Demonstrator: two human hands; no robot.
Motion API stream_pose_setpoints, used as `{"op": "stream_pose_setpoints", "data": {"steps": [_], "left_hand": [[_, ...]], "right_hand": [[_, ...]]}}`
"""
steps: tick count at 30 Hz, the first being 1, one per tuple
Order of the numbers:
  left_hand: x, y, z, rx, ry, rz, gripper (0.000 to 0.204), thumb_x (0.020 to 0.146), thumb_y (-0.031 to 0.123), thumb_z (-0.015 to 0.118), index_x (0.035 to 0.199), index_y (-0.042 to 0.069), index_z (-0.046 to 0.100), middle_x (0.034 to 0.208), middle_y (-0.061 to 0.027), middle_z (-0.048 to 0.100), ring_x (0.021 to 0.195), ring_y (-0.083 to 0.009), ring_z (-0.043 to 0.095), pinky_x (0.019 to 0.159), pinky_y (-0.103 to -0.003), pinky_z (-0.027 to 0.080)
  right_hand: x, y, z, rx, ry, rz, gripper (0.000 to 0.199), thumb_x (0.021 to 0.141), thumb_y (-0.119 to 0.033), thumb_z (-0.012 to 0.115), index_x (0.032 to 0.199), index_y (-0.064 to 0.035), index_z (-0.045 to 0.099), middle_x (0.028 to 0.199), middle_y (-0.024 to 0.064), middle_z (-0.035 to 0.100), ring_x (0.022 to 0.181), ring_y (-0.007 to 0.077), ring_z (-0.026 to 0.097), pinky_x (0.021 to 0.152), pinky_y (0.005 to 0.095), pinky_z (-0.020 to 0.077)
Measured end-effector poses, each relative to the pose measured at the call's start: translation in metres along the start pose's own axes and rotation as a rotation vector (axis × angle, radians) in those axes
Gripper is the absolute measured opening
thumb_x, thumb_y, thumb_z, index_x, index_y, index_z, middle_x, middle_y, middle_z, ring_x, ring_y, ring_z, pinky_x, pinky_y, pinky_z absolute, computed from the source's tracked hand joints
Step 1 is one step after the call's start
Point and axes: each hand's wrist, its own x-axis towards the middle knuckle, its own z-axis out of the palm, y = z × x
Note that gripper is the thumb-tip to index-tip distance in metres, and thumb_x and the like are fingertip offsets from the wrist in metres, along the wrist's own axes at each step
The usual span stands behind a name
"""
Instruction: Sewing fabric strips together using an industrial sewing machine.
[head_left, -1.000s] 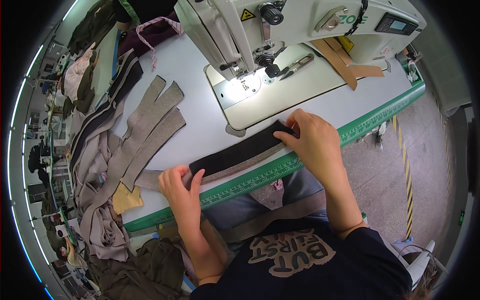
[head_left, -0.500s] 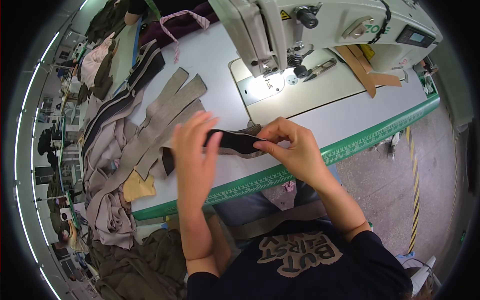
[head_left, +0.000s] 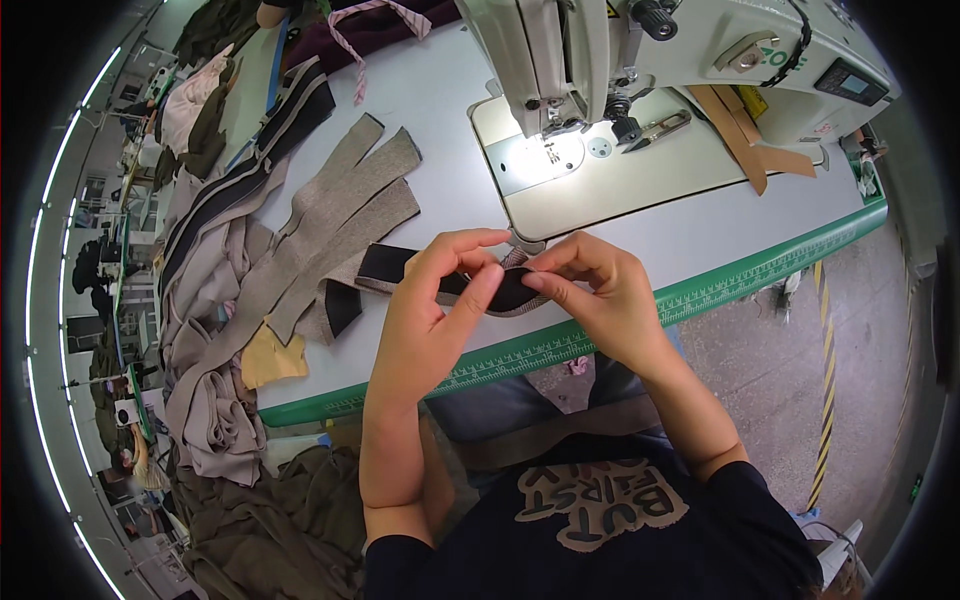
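Near the middle of the tabletop's (head_left: 700, 235) front edge, a black strip (head_left: 513, 293) is pinched between thumb and forefinger by the right hand (head_left: 606, 302). It is overlapped by the left hand (head_left: 422, 335), whose thumb and forefinger are parted; whether it is gripped there cannot be told. Grey strips (head_left: 335, 222) are spread toward the left edge.

I have the strip (head_left: 513, 293) between my left hand (head_left: 425, 325) and right hand (head_left: 602, 302), before the sewing machine (head_left: 700, 45); beyond, snips (head_left: 658, 131) lie on its bed (head_left: 600, 185), and fabric pieces (head_left: 335, 215) lie on the table (head_left: 430, 100) to my left
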Motion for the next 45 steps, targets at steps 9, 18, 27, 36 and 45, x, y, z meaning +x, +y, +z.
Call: {"op": "stream_pose_setpoints", "data": {"steps": [9, 18, 27, 36, 45], "left_hand": [[-0.011, -0.018, -0.01, 0.26, -0.004, 0.146, 0.016, 0.085, 0.009, 0.079, 0.099, 0.008, 0.072, 0.095, -0.0011, 0.072, 0.093, -0.0178, 0.06, 0.089, -0.031, 0.045], [-0.015, -0.016, -0.006, 0.107, 0.009, 0.01, 0.014, 0.084, 0.008, 0.08, 0.094, 0.007, 0.071, 0.097, -0.0019, 0.073, 0.094, -0.0187, 0.061, 0.088, -0.031, 0.046], [-0.017, -0.019, -0.001, 0.431, 0.023, 0.49, 0.023, 0.075, -0.005, 0.082, 0.09, 0.005, 0.069, 0.095, -0.0046, 0.072, 0.084, -0.0167, 0.067, 0.092, -0.031, 0.048], [-0.029, -0.019, 0.004, 0.903, 0.12, 1.01, 0.007, 0.077, 0.006, 0.077, 0.081, 0.01, 0.073, 0.1, -0.0016, 0.076, 0.085, -0.0125, 0.07, 0.098, -0.031, 0.048], [-0.033, -0.021, 0.004, 0.941, 0.109, 1.042, 0.007, 0.079, 0.004, 0.074, 0.079, 0.011, 0.072, 0.1, -0.0005, 0.077, 0.086, -0.0117, 0.07, 0.104, -0.03, 0.047]], "right_hand": [[0.002, 0.0, -0.001, -0.104, -0.06, -0.268, 0.008, 0.086, 0.003, 0.076, 0.094, 0.0025, 0.071, 0.106, 0.0123, 0.07, 0.097, 0.0167, 0.069, 0.087, 0.0287, 0.0557], [0.001, -0.005, -0.004, 0.164, -0.112, 0.01, 0.009, 0.084, 0.005, 0.076, 0.091, 0.0017, 0.071, 0.104, 0.0125, 0.07, 0.098, 0.0183, 0.068, 0.088, 0.0303, 0.0544], [-0.007, 0.006, -0.011, -0.128, -0.07, -0.384, 0.014, 0.079, 0.008, 0.078, 0.088, 0.0006, 0.07, 0.099, 0.013, 0.071, 0.09, 0.0205, 0.07, 0.08, 0.0293, 0.056], [-0.009, 0.019, -0.019, -0.439, -0.051, -0.97, 0.022, 0.071, 0.004, 0.082, 0.087, -0.003, 0.069, 0.098, 0.0125, 0.072, 0.089, 0.027, 0.074, 0.071, 0.0339, 0.0605], [-0.012, 0.02, -0.02, -0.488, -0.044, -1.018, 0.022, 0.071, -0.001, 0.083, 0.088, -0.0045, 0.069, 0.098, 0.0115, 0.073, 0.089, 0.0281, 0.075, 0.072, 0.0347, 0.0613]]}}
